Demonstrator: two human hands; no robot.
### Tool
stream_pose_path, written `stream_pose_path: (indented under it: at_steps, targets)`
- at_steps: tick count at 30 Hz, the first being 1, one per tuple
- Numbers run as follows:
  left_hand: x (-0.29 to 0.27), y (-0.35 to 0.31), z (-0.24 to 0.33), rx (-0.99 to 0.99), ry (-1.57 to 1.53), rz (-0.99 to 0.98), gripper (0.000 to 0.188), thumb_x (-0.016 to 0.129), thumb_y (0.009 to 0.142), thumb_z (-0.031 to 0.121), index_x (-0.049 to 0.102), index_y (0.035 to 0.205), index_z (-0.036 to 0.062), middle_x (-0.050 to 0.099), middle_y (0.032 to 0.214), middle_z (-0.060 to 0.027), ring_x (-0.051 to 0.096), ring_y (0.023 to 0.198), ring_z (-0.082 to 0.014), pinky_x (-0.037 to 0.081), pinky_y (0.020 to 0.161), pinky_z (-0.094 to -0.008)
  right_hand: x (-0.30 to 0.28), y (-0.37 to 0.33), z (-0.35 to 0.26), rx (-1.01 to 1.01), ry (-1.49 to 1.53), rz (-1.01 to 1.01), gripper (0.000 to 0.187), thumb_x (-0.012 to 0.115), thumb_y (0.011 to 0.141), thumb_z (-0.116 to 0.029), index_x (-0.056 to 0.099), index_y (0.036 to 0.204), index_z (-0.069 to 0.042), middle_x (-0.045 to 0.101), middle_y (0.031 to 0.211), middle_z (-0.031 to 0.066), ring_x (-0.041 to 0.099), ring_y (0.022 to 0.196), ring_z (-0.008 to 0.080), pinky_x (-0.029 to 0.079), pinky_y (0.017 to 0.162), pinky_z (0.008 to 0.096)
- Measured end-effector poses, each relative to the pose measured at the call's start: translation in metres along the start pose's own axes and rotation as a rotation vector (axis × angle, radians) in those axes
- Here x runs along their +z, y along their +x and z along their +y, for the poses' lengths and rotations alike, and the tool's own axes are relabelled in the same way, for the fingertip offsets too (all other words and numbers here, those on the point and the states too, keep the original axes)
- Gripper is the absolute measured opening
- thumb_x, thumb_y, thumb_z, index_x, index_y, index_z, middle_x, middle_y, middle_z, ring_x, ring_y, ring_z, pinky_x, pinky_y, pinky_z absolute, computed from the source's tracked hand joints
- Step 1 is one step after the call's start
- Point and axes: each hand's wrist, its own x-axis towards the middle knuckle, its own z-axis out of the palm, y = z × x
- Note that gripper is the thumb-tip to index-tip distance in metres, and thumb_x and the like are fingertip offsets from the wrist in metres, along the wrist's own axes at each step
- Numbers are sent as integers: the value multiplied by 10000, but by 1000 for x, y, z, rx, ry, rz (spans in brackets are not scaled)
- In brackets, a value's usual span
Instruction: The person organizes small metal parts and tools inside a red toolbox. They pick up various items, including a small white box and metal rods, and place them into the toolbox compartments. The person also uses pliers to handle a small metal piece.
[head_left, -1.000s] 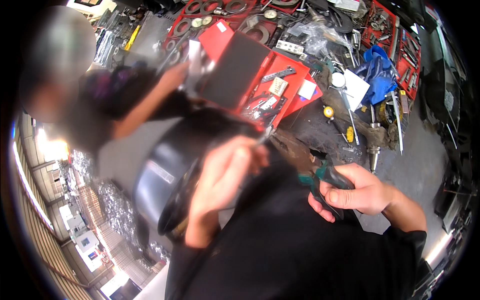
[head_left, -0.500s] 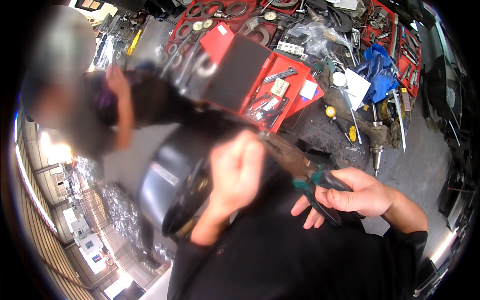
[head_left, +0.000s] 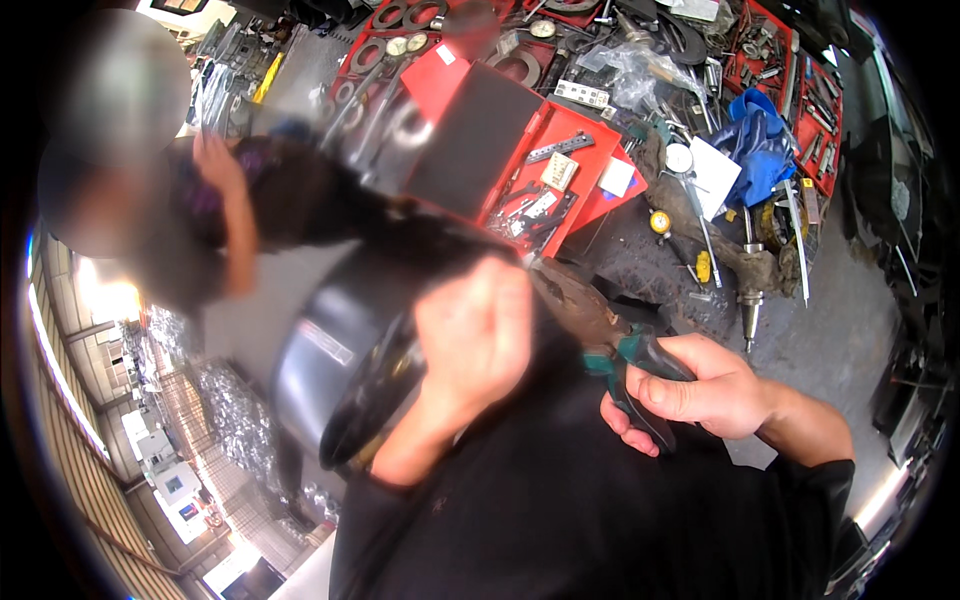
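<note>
In my right hand (head_left: 700, 385) is a pair of pliers (head_left: 622, 372) with black and green handles; my thumb lies along them and my fingers curl around the lower handle. From the handles a brown, worn-looking shape (head_left: 585, 305) reaches up and left; I cannot tell whether all of it is the pliers' head. My left hand (head_left: 475, 335) is closed in a fist, left of the pliers and blurred. What it grips, if anything, is hidden. Beside my left wrist is a shiny black curved object (head_left: 335, 345) whose kind I cannot tell.
Beyond my hands, an open red case (head_left: 575, 150) holds small tools. Dial gauges (head_left: 678, 157), a blue cloth (head_left: 755, 145), a caliper (head_left: 797, 240) and a tapered metal tool holder (head_left: 752, 300) lie on the crowded bench. A blurred person (head_left: 180, 230) stands at the left with an arm raised.
The fingers of my right hand have curled in around the pliers' lower handle, and the handles sit closer together. My left fist has shifted only slightly.
</note>
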Motion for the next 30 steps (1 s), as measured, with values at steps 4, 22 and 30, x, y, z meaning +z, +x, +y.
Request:
stream_pose_path:
  at_steps: [4, 22, 30]
  targets:
    - [0, -1, 3, -14, 5, 3, 342, 547, 1111, 126, 547, 788, 13, 449, 619, -43, 440, 526, -165, 362, 532, -325, -3, 0, 2, -8, 8, -16, 294, 606, 1124, -316, 558, 1069, -32, 661, 1033, 91, 662, 821, 171, 530, 715, 339]
    - [12, 2, 7, -170, -37, 33, 380, 542, 1135, 175, 568, 797, 4, 469, 646, -28, 442, 583, -124, 385, 554, -319, -5, 1, -5, -170, -849, 397, 402, 694, 1042, -392, 602, 988, -4, 633, 868, 169, 639, 783, 359, 505, 739, 458]
    - [14, -13, -16, -451, -354, -14, 471, 453, 1181, 281, 567, 801, 28, 379, 676, 81, 296, 631, -19, 241, 561, -246, -75, 4, 23, 6, -1229, 750, 468, 665, 1014, -460, 620, 957, 2, 652, 913, 240, 665, 920, 451, 512, 817, 530]
